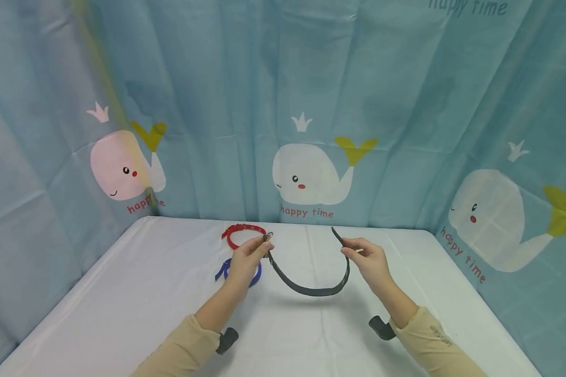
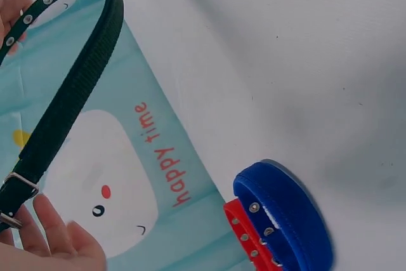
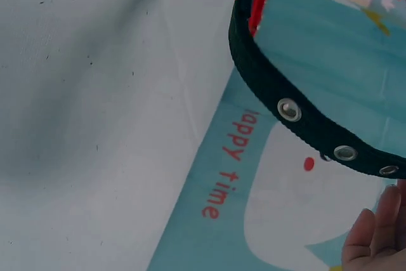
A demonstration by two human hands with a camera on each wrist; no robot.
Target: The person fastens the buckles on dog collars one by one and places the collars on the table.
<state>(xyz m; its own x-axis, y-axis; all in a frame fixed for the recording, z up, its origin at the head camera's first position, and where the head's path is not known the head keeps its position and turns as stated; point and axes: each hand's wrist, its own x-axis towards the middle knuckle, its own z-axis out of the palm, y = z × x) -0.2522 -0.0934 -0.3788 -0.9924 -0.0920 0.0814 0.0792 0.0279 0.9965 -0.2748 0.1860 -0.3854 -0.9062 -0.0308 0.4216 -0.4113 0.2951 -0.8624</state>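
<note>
A dark green collar (image 1: 311, 291) hangs in a U between both hands, above the white table. My left hand (image 1: 246, 260) pinches its buckle end, where metal rings and a buckle (image 2: 22, 184) show. The opposite, pointed end is pinched between thumb and fingers of my right hand (image 1: 369, 260). Metal eyelets (image 3: 289, 110) run along the strap near that end. Behind my left hand a blue collar (image 2: 285, 214) rests on the table, curled in a loop and partly hidden by the hand in the head view. Farther back lies a red collar (image 1: 230, 236), also looped.
The white table (image 1: 137, 293) reaches back to a light blue curtain (image 1: 207, 104) printed with whales and lettering. A dark wrist-camera piece (image 1: 227, 340) shows at the left sleeve, and another (image 1: 382, 329) at the right sleeve.
</note>
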